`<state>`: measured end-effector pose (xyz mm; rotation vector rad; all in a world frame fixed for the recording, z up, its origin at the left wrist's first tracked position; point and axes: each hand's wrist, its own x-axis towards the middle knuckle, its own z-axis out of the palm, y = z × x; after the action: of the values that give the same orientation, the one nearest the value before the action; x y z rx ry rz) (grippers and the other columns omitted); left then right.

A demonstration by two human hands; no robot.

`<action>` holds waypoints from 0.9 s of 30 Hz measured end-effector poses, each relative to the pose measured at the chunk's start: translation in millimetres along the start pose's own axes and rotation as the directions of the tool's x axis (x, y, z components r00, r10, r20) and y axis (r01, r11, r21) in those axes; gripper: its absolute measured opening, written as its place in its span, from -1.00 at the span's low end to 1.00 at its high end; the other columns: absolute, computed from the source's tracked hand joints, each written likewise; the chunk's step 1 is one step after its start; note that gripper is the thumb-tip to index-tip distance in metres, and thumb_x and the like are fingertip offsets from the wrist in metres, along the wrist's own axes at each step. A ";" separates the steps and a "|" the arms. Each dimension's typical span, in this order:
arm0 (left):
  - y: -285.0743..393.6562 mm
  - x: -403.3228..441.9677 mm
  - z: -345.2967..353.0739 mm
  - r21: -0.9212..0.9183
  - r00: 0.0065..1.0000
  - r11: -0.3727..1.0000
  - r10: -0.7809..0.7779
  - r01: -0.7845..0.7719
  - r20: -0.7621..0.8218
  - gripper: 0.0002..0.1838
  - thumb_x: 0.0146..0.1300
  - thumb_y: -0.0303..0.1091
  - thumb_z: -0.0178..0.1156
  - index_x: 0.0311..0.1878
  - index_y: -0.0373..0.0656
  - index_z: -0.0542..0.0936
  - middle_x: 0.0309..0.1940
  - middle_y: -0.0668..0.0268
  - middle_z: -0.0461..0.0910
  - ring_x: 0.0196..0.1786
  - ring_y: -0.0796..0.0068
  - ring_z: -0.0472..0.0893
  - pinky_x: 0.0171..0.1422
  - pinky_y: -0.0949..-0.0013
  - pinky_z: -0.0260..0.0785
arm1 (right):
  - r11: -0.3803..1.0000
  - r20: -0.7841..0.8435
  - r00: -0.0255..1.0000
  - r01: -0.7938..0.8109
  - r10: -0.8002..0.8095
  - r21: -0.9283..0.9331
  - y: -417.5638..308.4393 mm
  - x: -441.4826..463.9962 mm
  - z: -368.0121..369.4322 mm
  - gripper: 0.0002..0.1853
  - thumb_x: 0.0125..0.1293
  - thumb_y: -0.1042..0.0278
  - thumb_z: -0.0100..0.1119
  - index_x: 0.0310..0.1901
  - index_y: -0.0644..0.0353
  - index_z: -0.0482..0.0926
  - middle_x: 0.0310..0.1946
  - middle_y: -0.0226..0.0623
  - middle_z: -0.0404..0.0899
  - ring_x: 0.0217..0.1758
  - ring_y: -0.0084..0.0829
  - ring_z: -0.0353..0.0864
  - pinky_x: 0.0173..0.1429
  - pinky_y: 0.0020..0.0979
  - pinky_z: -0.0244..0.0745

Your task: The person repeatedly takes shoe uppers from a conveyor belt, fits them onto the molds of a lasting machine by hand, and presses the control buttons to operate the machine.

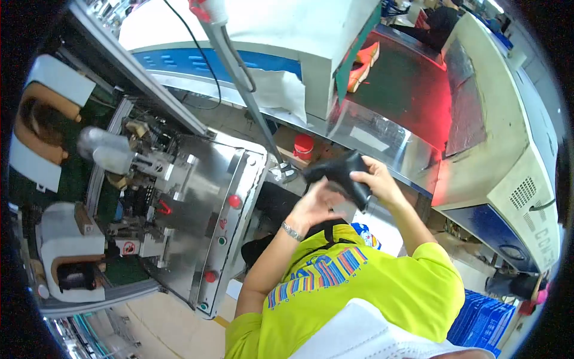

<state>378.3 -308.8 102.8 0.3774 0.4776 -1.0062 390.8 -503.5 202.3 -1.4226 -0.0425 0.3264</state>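
A dark, glossy, boot-shaped piece, possibly a shoe upper, is held up in front of my body. My right hand grips its right end, thumb on the near face and fingers behind. My left hand, a metal-band watch at its wrist, is just below the piece's left part. Its fingers are apart and a little blurred; I cannot tell whether they touch the piece. Close to my left arm is a metal machine panel with red and green buttons.
An orange shoe lies on the dark conveyor belt under red light. A grey metal post rises ahead. Below it sits a red bucket. Blue crates are stacked behind on the right. Another person sits far back.
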 end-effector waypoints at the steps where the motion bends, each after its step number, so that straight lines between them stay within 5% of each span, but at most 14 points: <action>1: -12.6 1.9 -1.2 -0.017 0.994 0.998 -0.064 0.062 -0.092 -0.43 0.30 -0.01 -0.02 0.25 -0.18 0.25 0.18 0.16 0.36 0.25 0.25 0.34 0.29 -0.06 0.15 | 0.999 -0.068 0.997 -0.036 0.037 0.016 16.9 7.4 -24.8 -0.80 0.07 0.51 0.19 -0.22 0.26 0.54 -0.40 -0.50 0.55 -0.36 -0.70 0.47 -0.22 -0.59 0.40; 4: -27.9 7.0 -33.0 0.013 0.983 0.993 -0.118 0.121 -0.142 -0.42 0.34 -0.16 -0.07 0.34 -0.18 0.06 0.31 0.17 0.18 0.33 0.23 0.25 0.32 -0.14 0.10 | 0.969 -0.321 0.947 -0.076 -0.004 -0.235 5.9 30.5 -81.7 -0.81 0.04 0.45 0.21 -0.28 0.33 0.56 -0.44 -0.43 0.57 -0.43 -0.59 0.48 -0.32 -0.47 0.40; 5: -25.0 0.2 -37.7 -0.013 0.985 0.997 -0.074 0.073 -0.153 -0.46 0.33 -0.23 -0.07 0.33 -0.16 0.10 0.28 0.16 0.23 0.34 0.23 0.23 0.32 -0.15 0.09 | 0.900 -0.393 0.915 -0.097 -0.087 -0.425 2.7 45.1 -110.7 -0.85 0.04 0.44 0.22 -0.35 0.30 0.58 -0.48 -0.42 0.56 -0.42 -0.58 0.48 -0.33 -0.44 0.40; 9: 4.3 -31.7 -51.3 -0.044 0.968 0.984 0.161 -0.172 -0.191 -0.64 0.32 -0.27 -0.04 0.15 -0.12 0.31 0.21 0.17 0.33 0.24 0.22 0.34 0.29 -0.14 0.15 | 0.793 -0.439 0.814 0.043 -0.381 -0.608 -2.5 162.7 -260.7 -0.86 0.03 0.45 0.20 -0.35 0.27 0.52 -0.52 -0.44 0.48 -0.52 -0.59 0.43 -0.48 -0.52 0.36; 10: 11.7 -40.0 -51.8 -0.013 0.958 0.972 0.229 -0.235 -0.173 -0.66 0.32 -0.26 -0.02 0.12 -0.10 0.32 0.18 0.20 0.35 0.22 0.25 0.35 0.28 -0.14 0.17 | 0.811 -0.431 0.784 0.149 -0.446 -0.566 -17.3 188.4 -276.6 -0.86 0.09 0.43 0.17 -0.31 0.28 0.52 -0.50 -0.39 0.50 -0.49 -0.56 0.45 -0.47 -0.48 0.39; 12: 24.5 -48.8 -54.2 -0.024 0.935 0.949 0.304 -0.313 -0.181 -0.68 0.34 -0.25 -0.05 0.13 -0.06 0.33 0.18 0.22 0.35 0.21 0.29 0.36 0.26 -0.12 0.20 | 0.973 -0.607 0.766 0.111 -0.214 -0.203 -40.6 235.7 -292.8 -0.79 0.16 0.36 0.16 -0.22 0.31 0.52 -0.41 -0.26 0.52 -0.45 -0.49 0.48 -0.46 -0.39 0.45; 14: 29.8 -56.9 -50.1 -0.030 0.915 0.935 0.340 -0.355 -0.218 -0.67 0.35 -0.25 -0.06 0.15 -0.04 0.32 0.19 0.24 0.34 0.23 0.31 0.34 0.26 -0.10 0.21 | 0.989 -0.705 0.705 -0.142 0.077 -0.034 -34.8 272.1 -303.0 -0.71 0.19 0.28 0.17 -0.18 0.34 0.49 -0.33 -0.13 0.51 -0.42 -0.34 0.54 -0.44 -0.24 0.52; 16: 26.4 -62.3 -47.3 0.021 0.886 0.916 0.393 -0.401 -0.245 -0.66 0.36 -0.26 -0.07 0.17 -0.03 0.30 0.20 0.24 0.32 0.23 0.32 0.33 0.26 -0.10 0.21 | 0.976 -0.665 0.746 -0.147 0.001 -0.163 17.5 304.4 -300.7 -0.70 0.15 0.28 0.21 -0.21 0.35 0.48 -0.46 -0.12 0.54 -0.45 -0.19 0.61 -0.53 -0.25 0.50; 18: 19.4 -64.7 -56.3 0.068 0.860 0.895 0.444 -0.442 -0.250 -0.63 0.34 -0.25 -0.04 0.19 -0.04 0.29 0.23 0.23 0.29 0.25 0.33 0.31 0.26 -0.06 0.22 | 0.898 -0.582 0.813 -0.277 0.030 -0.341 45.7 290.5 -242.0 -0.64 0.10 0.27 0.21 -0.17 0.40 0.49 -0.24 -0.03 0.55 -0.45 -0.17 0.63 -0.33 -0.25 0.59; 20: 10.4 -64.3 -78.0 0.163 0.822 0.861 0.508 -0.481 -0.259 -0.62 0.33 -0.25 -0.02 0.19 -0.03 0.30 0.22 0.25 0.32 0.26 0.32 0.31 0.25 -0.03 0.23 | 0.763 -0.494 0.867 -0.272 -0.070 -0.586 120.4 303.9 -213.8 -0.63 0.07 0.42 0.25 -0.15 0.43 0.36 -0.58 -0.11 0.50 -0.64 -0.22 0.55 -0.64 -0.23 0.42; 23: -4.2 -67.9 -102.2 0.370 0.689 0.779 0.624 -0.506 -0.370 -0.63 0.31 -0.30 0.01 0.17 -0.06 0.33 0.17 0.28 0.37 0.21 0.37 0.37 0.19 0.09 0.28 | 0.795 -0.227 0.974 -0.134 -0.004 -0.591 203.3 274.3 -145.3 -0.76 0.08 0.46 0.20 -0.20 0.33 0.49 -0.51 -0.22 0.55 -0.54 -0.39 0.55 -0.50 -0.36 0.45; 25: -8.8 -69.1 -103.5 0.540 0.513 0.669 0.741 -0.510 -0.434 -0.67 0.26 -0.39 0.06 0.10 -0.11 0.39 0.07 0.27 0.45 0.09 0.41 0.45 0.12 0.25 0.33 | 0.896 0.043 0.999 0.013 0.006 -0.445 247.3 247.0 -100.4 -0.82 0.09 0.49 0.16 -0.24 0.27 0.57 -0.45 -0.30 0.58 -0.48 -0.51 0.55 -0.41 -0.44 0.46; 26: -11.8 -70.1 -104.2 0.619 0.416 0.611 0.791 -0.493 -0.449 -0.69 0.24 -0.43 0.09 0.06 -0.14 0.42 0.02 0.27 0.49 0.03 0.43 0.49 0.09 0.34 0.35 | 0.895 -0.037 0.985 -0.167 0.167 -0.413 220.0 215.0 -54.2 -0.77 0.09 0.46 0.19 -0.17 0.24 0.60 -0.39 -0.33 0.60 -0.47 -0.53 0.55 -0.39 -0.46 0.46; 27: -11.2 -68.6 -112.4 0.811 0.239 0.368 0.928 -0.455 -0.287 -0.73 0.22 -0.46 0.09 0.01 -0.21 0.45 -0.01 0.25 0.50 0.01 0.39 0.50 0.09 0.35 0.34 | 0.844 0.125 0.992 0.092 -0.030 -0.528 239.8 211.5 -34.9 -0.74 0.11 0.41 0.19 -0.13 0.23 0.59 -0.37 -0.33 0.60 -0.45 -0.51 0.57 -0.38 -0.45 0.47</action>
<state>314.8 -208.3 45.3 1.5061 0.5911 0.1170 553.3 -458.2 -71.6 -1.9520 -0.2913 0.3569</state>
